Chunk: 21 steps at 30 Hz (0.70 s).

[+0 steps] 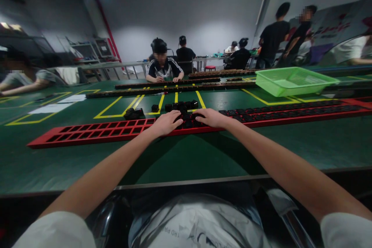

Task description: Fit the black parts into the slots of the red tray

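A long red tray (99, 133) with two rows of square slots lies across the bench. Its left part has bare slots, while small black square pieces (255, 114) fill the right part. My left hand (167, 123) rests over the tray where the bare slots meet the filled ones, its fingers bent and closed at the dark pieces. Just to its right, my right hand (211, 117) reaches down with curled fingers to the filled slots. Both sets of fingertips are partly lost among the dark pieces, so what they grip is unclear. Loose black blocks (134, 113) lie behind the tray.
A green plastic basket (296, 81) stands at the back right. Long dark strips (139, 90) cross the bench farther back, and white papers (52, 108) lie at left. A co-worker (164, 66) sits opposite. Yellow tape lines mark the green bench top (186, 159).
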Tool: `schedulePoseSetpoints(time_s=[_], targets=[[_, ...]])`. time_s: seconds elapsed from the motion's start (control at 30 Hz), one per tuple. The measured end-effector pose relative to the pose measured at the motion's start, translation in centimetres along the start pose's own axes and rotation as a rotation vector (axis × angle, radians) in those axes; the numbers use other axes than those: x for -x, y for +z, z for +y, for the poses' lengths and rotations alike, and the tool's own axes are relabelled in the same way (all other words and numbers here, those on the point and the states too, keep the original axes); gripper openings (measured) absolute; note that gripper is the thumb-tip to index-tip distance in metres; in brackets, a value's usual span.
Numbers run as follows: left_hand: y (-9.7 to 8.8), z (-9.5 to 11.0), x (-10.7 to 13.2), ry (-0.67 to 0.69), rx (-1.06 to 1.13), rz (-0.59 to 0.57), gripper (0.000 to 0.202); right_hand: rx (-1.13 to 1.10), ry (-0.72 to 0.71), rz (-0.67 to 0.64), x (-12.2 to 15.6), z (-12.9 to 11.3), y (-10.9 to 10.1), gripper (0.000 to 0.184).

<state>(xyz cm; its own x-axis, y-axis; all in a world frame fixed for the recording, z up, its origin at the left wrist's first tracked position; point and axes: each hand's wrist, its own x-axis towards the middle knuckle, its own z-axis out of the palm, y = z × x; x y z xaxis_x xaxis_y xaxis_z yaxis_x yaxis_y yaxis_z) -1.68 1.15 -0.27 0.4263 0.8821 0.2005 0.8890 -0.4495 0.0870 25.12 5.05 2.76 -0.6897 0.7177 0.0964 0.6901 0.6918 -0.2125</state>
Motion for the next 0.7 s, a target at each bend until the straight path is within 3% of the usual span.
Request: schedulePoseSetpoints(time_s=[0.3,0.6,0.7], targets=[[-0.3,0.9,0.1,-0.055,-0.020,-0.012,0.056,-0.020,0.019,0.010,0.2,0.1,0.0,0.046],[-0.1,0.6,-0.1,-0.019,0.073,-0.005,0.055,-0.038,0.012,0.017,0.0,0.6,0.5,0.047],[0.0,0.3,-0.3,-0.061,0.044,0.013,0.053,-0.065,-0.005,0.074,-0.2,1.1,0.6,0.043]])
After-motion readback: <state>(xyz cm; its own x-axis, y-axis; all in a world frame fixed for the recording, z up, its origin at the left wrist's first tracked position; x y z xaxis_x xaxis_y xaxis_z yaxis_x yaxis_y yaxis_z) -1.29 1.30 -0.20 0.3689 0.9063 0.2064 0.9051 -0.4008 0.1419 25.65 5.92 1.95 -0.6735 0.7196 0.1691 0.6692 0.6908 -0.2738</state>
